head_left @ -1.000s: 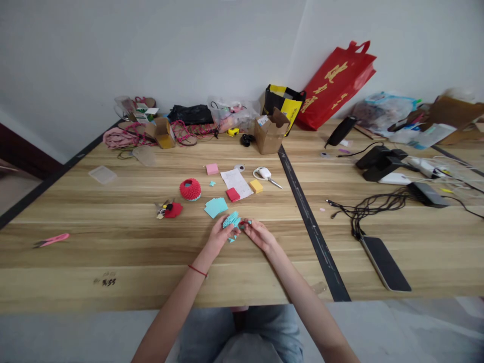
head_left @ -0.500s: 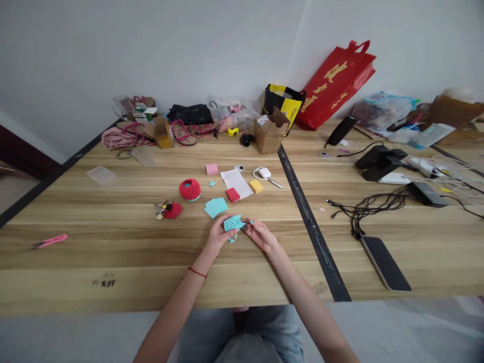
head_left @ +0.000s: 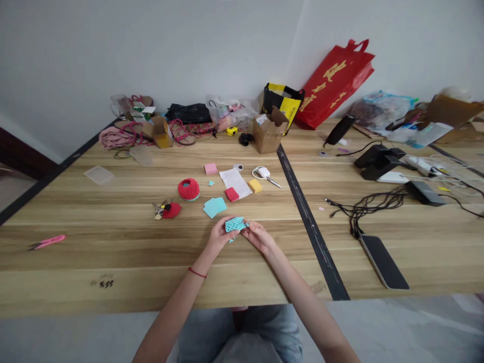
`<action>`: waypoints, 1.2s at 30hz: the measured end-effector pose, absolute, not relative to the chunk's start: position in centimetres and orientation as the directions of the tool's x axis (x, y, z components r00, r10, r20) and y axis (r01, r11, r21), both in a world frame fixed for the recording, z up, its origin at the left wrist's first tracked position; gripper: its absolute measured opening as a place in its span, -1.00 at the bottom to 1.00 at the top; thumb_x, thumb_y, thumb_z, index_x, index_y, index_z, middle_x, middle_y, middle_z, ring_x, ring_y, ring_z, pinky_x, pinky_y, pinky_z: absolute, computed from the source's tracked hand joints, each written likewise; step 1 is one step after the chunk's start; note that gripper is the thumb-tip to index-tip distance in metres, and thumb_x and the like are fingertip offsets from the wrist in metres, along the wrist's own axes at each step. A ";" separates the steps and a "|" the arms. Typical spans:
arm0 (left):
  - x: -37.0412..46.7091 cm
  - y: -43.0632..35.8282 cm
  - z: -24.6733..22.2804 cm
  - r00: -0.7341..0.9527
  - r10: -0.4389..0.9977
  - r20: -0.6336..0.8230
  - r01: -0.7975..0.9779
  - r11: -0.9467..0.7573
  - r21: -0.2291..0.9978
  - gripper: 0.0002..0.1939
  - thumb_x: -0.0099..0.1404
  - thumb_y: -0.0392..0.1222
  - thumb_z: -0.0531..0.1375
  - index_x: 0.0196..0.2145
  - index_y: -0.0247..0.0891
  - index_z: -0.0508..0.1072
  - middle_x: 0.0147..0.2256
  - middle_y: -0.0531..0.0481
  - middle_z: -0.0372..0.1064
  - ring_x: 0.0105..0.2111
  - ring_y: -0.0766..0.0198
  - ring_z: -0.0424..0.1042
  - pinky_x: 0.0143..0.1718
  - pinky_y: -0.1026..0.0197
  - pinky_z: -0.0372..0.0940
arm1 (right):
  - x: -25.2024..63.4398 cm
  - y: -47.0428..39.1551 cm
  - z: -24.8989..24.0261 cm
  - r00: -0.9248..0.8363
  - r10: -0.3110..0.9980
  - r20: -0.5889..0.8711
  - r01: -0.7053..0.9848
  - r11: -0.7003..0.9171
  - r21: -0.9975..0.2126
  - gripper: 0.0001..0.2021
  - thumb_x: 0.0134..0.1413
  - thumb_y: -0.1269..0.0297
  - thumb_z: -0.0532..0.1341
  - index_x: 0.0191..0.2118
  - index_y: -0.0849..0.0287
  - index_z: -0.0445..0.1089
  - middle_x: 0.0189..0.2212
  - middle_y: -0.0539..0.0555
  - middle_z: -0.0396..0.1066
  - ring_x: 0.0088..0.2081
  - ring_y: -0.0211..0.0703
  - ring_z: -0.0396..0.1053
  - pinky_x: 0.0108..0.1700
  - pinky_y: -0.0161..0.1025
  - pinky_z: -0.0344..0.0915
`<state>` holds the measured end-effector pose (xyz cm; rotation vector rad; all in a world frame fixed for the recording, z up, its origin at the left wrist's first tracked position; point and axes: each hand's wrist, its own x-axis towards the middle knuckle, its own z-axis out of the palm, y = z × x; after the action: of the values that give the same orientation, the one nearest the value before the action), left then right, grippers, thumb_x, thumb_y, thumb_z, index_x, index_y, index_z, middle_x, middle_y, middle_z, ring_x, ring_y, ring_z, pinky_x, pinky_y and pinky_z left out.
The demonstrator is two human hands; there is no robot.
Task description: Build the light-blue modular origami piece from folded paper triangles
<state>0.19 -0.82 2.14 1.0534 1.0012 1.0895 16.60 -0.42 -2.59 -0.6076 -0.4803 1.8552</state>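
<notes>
Between my hands is a light blue piece of modular origami (head_left: 234,224) built of many small folded paper units. My left hand (head_left: 218,236) is closed around its left side. The fingers of my right hand (head_left: 260,236) are pinched at its right end on a small blue folded paper unit (head_left: 247,225), which touches the larger piece. Under my hands lie a few loose blue units (head_left: 232,240), partly hidden. Light blue paper squares (head_left: 215,207) lie just beyond. Farther left stands a round red origami piece (head_left: 188,189) with a blue base.
Red (head_left: 232,194), yellow (head_left: 254,186) and pink paper stacks (head_left: 210,168) lie around a written sheet (head_left: 236,182). Scissors (head_left: 273,182) are beside them; pink snips (head_left: 48,242) lie far left. Black cables (head_left: 363,206) and a dark flat device (head_left: 383,262) sit right.
My right hand has brought the small blue unit left, up against the origami piece. The piece has turned slightly in my left hand.
</notes>
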 end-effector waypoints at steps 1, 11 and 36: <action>0.2 -0.8 2.1 0.177 0.979 -0.103 -0.180 0.135 0.974 -0.46 -0.08 -0.17 0.39 -0.10 -0.31 0.42 -0.15 -0.13 0.46 -0.20 0.12 0.46 -0.24 0.16 0.39 | 16.6 -0.4 -2.7 -0.298 0.937 -0.181 -0.730 -0.345 -0.590 -0.82 -0.26 0.30 0.45 -0.42 0.16 0.53 -0.41 0.02 0.53 -0.37 -0.26 0.40 -0.21 -0.30 0.35; 0.3 -0.9 2.3 0.200 0.971 -0.129 -0.185 0.167 0.968 -0.46 -0.09 -0.17 0.39 -0.12 -0.31 0.42 -0.13 -0.14 0.46 -0.16 0.09 0.45 -0.18 0.13 0.38 | 16.6 -0.4 -2.8 -0.298 0.934 -0.196 -0.736 -0.356 -0.576 -0.77 -0.28 0.31 0.46 -0.38 0.17 0.53 -0.37 0.03 0.53 -0.32 -0.25 0.41 -0.17 -0.31 0.35; 0.5 -1.0 2.2 0.196 0.974 -0.113 -0.184 0.149 0.972 -0.47 -0.09 -0.12 0.39 -0.14 -0.31 0.40 -0.12 -0.17 0.47 -0.14 0.07 0.46 -0.14 0.09 0.38 | 16.8 -0.5 -1.8 -0.323 0.926 -0.195 -0.697 -0.372 -0.613 -0.77 -0.31 0.25 0.47 -0.43 0.18 0.52 -0.43 0.01 0.53 -0.38 -0.27 0.41 -0.18 -0.30 0.35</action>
<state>0.50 -1.00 2.20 1.0512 0.9914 1.0669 16.75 -0.53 -1.80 -0.6389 -0.5161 1.8823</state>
